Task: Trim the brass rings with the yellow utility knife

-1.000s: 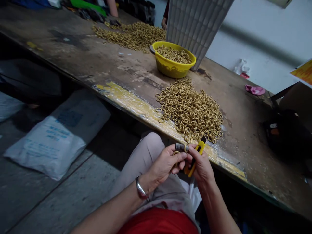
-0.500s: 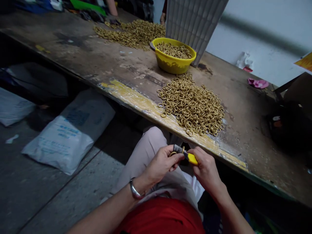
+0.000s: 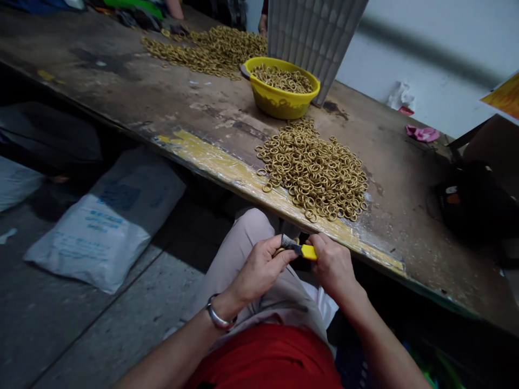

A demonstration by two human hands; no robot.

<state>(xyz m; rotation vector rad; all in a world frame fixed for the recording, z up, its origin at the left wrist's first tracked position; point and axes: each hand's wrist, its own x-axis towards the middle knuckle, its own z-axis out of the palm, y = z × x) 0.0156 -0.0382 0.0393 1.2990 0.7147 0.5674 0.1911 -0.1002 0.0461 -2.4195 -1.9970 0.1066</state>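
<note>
Above my lap, my left hand point(image 3: 254, 273) is closed, pinching a brass-coloured ring point(image 3: 278, 252) between thumb and index finger. A grey wrap point(image 3: 287, 241) covers the tip of that index finger. My right hand point(image 3: 335, 268) grips a yellow-handled tool point(image 3: 308, 252), its dark end pointing at the left fingertips and meeting the ring work there. Part of another ring shows behind the tool. The tool's tip is too small and covered to make out. Just beyond my hands, a heap of similar rings point(image 3: 316, 170) lies on the table by its front edge.
A yellow basin point(image 3: 284, 104) full of rings stands behind the heap, against a grey ribbed panel point(image 3: 312, 43). Farther left lies another ring pile point(image 3: 219, 51), with a person's hand point(image 3: 263, 25) nearby. White sacks point(image 3: 109, 221) rest on the floor left. A dark bag point(image 3: 474, 200) sits right.
Both hands have shifted slightly left and up in the picture, along with the whole scene. The yellow handle has turned more level, and the ring beside the tool is now more hidden.
</note>
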